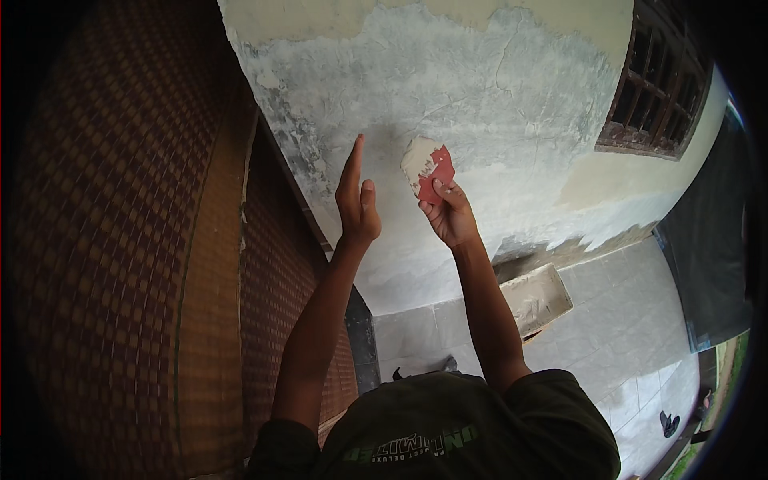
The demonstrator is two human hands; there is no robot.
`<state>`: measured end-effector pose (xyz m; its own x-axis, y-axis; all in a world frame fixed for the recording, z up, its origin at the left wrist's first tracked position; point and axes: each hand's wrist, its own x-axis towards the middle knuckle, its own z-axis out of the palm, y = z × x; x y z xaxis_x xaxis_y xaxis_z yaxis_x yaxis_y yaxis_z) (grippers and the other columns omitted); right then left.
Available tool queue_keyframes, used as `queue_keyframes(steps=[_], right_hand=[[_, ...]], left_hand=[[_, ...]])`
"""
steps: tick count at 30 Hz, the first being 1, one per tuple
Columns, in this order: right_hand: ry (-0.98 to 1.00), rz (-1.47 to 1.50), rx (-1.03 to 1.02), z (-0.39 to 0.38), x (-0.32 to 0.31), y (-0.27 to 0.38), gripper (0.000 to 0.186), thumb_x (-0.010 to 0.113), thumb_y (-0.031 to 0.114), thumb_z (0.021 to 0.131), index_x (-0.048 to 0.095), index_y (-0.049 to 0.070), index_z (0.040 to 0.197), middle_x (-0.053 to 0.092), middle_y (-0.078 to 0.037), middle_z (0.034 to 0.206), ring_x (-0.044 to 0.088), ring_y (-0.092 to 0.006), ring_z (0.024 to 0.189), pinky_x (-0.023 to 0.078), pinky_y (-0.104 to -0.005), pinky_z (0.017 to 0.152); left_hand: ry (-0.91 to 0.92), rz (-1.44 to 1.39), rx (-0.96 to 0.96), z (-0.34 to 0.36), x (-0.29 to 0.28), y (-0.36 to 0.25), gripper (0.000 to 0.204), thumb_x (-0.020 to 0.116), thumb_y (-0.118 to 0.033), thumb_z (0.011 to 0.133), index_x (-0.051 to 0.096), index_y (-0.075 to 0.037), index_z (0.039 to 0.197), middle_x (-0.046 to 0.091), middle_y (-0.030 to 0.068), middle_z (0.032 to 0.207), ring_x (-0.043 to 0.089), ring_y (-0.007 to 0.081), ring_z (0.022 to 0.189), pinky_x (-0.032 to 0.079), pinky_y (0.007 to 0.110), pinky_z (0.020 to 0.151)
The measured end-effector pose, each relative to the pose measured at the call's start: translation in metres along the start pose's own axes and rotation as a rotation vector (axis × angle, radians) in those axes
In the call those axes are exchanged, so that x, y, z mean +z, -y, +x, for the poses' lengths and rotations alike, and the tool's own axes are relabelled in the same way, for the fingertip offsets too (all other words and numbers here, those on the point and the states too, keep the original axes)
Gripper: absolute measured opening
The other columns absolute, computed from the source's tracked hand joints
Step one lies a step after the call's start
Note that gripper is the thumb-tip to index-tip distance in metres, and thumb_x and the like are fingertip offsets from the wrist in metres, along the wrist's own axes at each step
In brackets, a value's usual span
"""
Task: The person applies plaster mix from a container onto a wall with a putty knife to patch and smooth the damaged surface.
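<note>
The plastered wall (448,88) filled the far middle of the view, grey and patchy, with cream paint left along its top and right side. To the left stood a woven brown shutter (120,240), running from far to near. A barred window (656,80) sat at the far right of the wall. Below the wall lay a grey tiled floor (624,336), and a dark sheet (708,264) hung at the right edge.

On the floor near the wall's foot, just right of the right forearm, lay a rectangular trough (538,298). It held a pale, putty-like mix that coated its inside; how deep the mix lay could not be told.

The left hand (356,200) was raised flat with fingers straight and together, held edge-on beside the wall and holding nothing; whether it touched the plaster could not be told. The right hand (450,214) was closed around the lower end of a red scraper (432,170), thumb and fingers clamped on it. The scraper stood against the wall just right of the left hand, its upper blade smeared with whitish putty.

At the near right of the floor lay a dark sandal (669,422).
</note>
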<state>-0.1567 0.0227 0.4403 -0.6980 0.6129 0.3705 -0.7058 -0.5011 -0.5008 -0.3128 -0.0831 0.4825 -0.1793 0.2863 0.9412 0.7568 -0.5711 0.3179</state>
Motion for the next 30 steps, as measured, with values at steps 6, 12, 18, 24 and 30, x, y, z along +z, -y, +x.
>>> queue_keyframes(steps=[6, 12, 18, 24, 30], right_hand=[[0.012, -0.118, 0.001, 0.022, 0.034, -0.004, 0.024, 0.061, 0.009, 0.098, 0.058, -0.001, 0.121, 0.068, -0.01, 0.111, 0.071, -0.0178, 0.095, 0.064, -0.0303, 0.078], [0.056, -0.386, -0.099, 0.065, 0.089, 0.014, 0.026, 0.06, 0.004, 0.097, 0.058, -0.002, 0.122, 0.067, -0.013, 0.114, 0.07, -0.0216, 0.099, 0.064, -0.0343, 0.08], [0.13, -0.708, -0.216, 0.113, 0.141, 0.025, 0.025, 0.059, 0.003, 0.098, 0.059, -0.003, 0.122, 0.066, -0.012, 0.116, 0.068, -0.0209, 0.101, 0.063, -0.0349, 0.082], [0.221, -0.765, -0.271, 0.151, 0.165, 0.021, 0.028, 0.06, 0.002, 0.096, 0.059, -0.006, 0.123, 0.066, -0.014, 0.114, 0.07, -0.0224, 0.098, 0.064, -0.034, 0.083], [0.319, -0.871, -0.426, 0.19, 0.18, 0.007, 0.027, 0.061, -0.001, 0.094, 0.061, -0.007, 0.12, 0.07, -0.013, 0.101, 0.072, -0.0194, 0.09, 0.063, -0.0304, 0.076]], left_hand=[[-0.09, 0.051, 0.051, 0.016, -0.028, 0.014, 0.06, 0.033, -0.029, 0.105, 0.037, 0.011, 0.149, 0.044, 0.0284, 0.151, 0.041, 0.0387, 0.144, 0.03, 0.046, 0.119], [-0.185, 0.124, 0.05, 0.043, -0.053, 0.026, 0.059, 0.032, -0.029, 0.105, 0.039, 0.01, 0.148, 0.045, 0.0276, 0.151, 0.041, 0.0377, 0.144, 0.03, 0.043, 0.119], [-0.278, 0.167, 0.008, 0.061, -0.069, 0.032, 0.058, 0.034, -0.026, 0.103, 0.039, 0.008, 0.149, 0.045, 0.0281, 0.15, 0.042, 0.0389, 0.143, 0.031, 0.043, 0.118], [-0.282, 0.291, -0.093, 0.069, -0.079, 0.037, 0.056, 0.035, -0.022, 0.102, 0.038, 0.007, 0.15, 0.044, 0.0282, 0.151, 0.041, 0.0408, 0.143, 0.032, 0.043, 0.117], [-0.383, 0.236, -0.117, 0.082, -0.084, 0.053, 0.055, 0.036, -0.015, 0.099, 0.037, 0.008, 0.149, 0.042, 0.0293, 0.152, 0.039, 0.0423, 0.143, 0.031, 0.044, 0.117]])
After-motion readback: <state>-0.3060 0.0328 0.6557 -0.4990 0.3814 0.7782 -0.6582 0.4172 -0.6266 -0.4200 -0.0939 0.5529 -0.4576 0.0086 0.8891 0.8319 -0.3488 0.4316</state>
